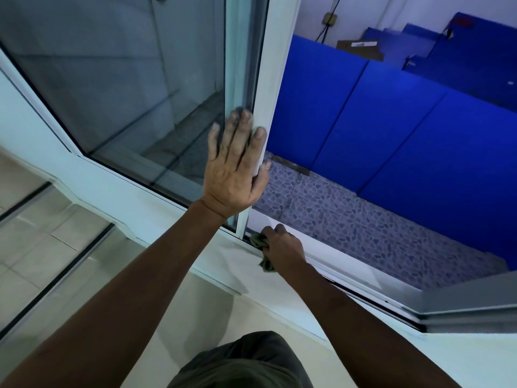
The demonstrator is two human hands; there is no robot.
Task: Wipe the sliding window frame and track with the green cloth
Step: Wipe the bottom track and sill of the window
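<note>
The white sliding sash stands partly slid aside, its glass pane to the left. My left hand lies flat against the sash's vertical edge, fingers spread and dusty, thumb hooked around the frame's far side. Below it, my right hand is closed on the crumpled green cloth, which presses into the bottom track right at the foot of the sash. Most of the cloth is hidden inside the fist.
Through the opening lie a pebble-patterned floor and blue padded panels. The white sill runs diagonally toward the lower right. A tiled floor is at the left.
</note>
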